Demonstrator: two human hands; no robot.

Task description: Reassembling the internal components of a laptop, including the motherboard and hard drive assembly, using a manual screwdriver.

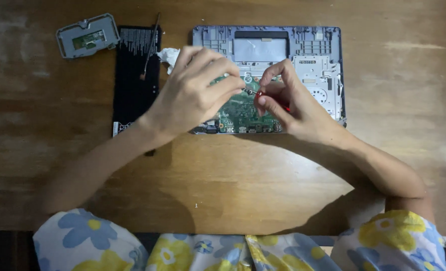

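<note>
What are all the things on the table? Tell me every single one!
Open grey laptop base: one, grey, top middle of the table.
Green circuit board: one, green, inside the laptop base, under both hands.
Flat black rectangular panel: one, black, left of the laptop base.
Thin dark rod-like tool: one, dark, lying across the black panel.
Small grey rectangular plate: one, grey with a green patch, top left.
Crumpled white tissue: one, white, between panel and laptop base.
Small red-handled tool: one, red, in the right hand.
Brown wooden table: one, brown, under everything.
Floral sleeves: two, blue and yellow, bottom edge.
Left hand: one, over the board.
Right hand: one, gripping the tool.
</note>
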